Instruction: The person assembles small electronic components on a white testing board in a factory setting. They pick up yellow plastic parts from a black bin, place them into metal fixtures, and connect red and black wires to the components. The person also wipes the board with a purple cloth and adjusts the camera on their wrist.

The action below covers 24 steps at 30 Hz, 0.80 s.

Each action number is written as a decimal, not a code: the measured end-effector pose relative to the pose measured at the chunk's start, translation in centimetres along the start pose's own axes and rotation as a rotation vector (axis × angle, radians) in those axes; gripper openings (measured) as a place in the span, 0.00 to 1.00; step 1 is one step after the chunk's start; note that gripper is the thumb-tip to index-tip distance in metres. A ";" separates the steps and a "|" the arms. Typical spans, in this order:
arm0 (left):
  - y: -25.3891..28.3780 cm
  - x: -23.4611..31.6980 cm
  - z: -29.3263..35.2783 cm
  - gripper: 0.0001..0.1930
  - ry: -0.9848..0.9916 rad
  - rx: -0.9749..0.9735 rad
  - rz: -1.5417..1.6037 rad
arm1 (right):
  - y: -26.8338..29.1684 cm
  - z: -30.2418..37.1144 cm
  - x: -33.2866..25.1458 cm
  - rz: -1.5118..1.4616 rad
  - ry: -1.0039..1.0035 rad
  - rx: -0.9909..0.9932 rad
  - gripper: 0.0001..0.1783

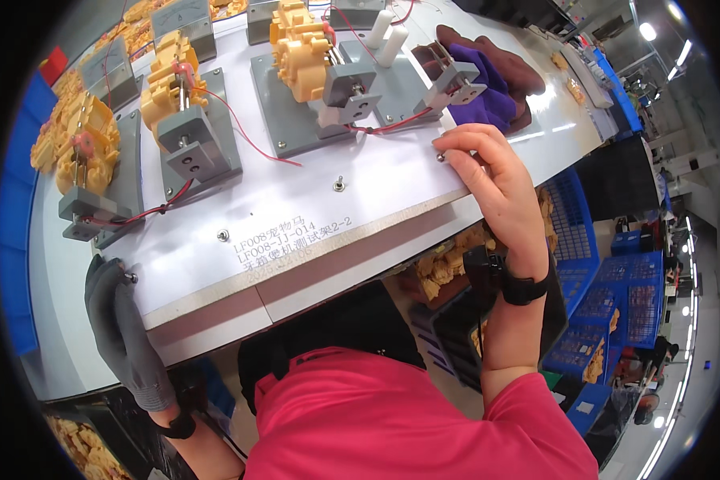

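A white panel carries several small metal toggle switches in a row along its near edge. My right hand is bare and closes thumb and forefinger on the rightmost toggle switch. At the other end, my left hand, in a dark grey glove, has its fingertips closed at the leftmost toggle switch; the glove hides part of the grip. Two toggle switches, one middle and one left, stand untouched. Behind them, yellow plastic gear housings sit in grey test fixtures.
Thin red wires trail from the fixtures. Analog meters stand behind. Two white posts and purple and brown cloth lie right. Blue crates and a box of yellow parts are below the table's right side.
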<state>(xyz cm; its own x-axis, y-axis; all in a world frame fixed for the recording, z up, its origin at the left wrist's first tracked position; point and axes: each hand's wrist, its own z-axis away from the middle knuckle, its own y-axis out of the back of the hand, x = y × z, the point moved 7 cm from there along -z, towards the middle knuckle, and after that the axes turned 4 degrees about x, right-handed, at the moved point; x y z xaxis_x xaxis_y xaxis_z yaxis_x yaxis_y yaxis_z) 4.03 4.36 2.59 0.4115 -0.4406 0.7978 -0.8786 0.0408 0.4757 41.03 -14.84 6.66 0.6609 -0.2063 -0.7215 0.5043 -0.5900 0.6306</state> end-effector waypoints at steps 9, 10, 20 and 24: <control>-0.2 0.3 0.0 0.13 -0.025 -0.015 0.019 | -0.2 -0.2 -0.5 0.065 0.031 0.037 0.06; -0.1 0.4 0.1 0.12 -0.018 -0.008 0.028 | -0.2 -0.2 -0.5 0.056 0.009 0.026 0.06; -0.2 0.9 -0.1 0.11 -0.084 -0.034 0.047 | -4.5 0.6 -7.5 0.067 0.203 -0.025 0.10; -0.3 0.6 -0.2 0.11 -0.075 -0.048 0.014 | -6.8 0.2 -7.9 0.142 0.387 -0.028 0.06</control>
<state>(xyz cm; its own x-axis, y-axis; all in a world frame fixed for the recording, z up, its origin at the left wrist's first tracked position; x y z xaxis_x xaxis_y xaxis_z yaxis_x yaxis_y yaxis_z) 4.57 4.26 3.04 0.3785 -0.5057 0.7752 -0.8707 0.0897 0.4836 32.31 -9.32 8.01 0.8824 0.0278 -0.4698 0.4047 -0.5543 0.7273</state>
